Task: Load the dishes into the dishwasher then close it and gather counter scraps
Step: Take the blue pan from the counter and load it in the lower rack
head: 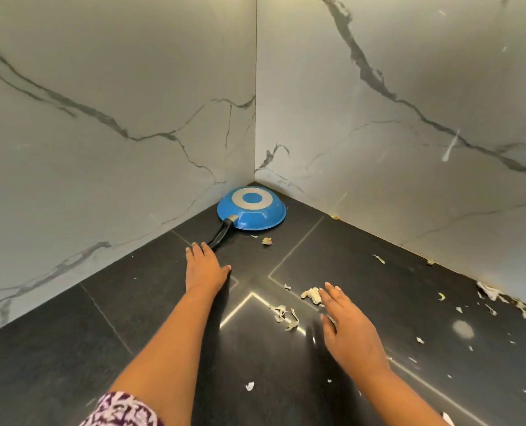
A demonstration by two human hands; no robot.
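Observation:
A blue frying pan [251,208] lies upside down in the far corner of the black counter [71,348], its black handle [220,236] pointing toward me. My left hand [204,269] stretches flat over the counter, fingertips just short of the handle's end, holding nothing. My right hand [349,329] hovers open, palm down, over pale vegetable scraps. One scrap clump [312,296] sits by its fingertips and another clump [284,316] lies to its left. A small scrap [267,241] rests near the pan.
Marble walls [117,133] enclose the corner on the left and right. More scraps [498,298] are strewn along the right wall and the right part of the counter, with a piece [250,386] between my forearms. No dishwasher shows.

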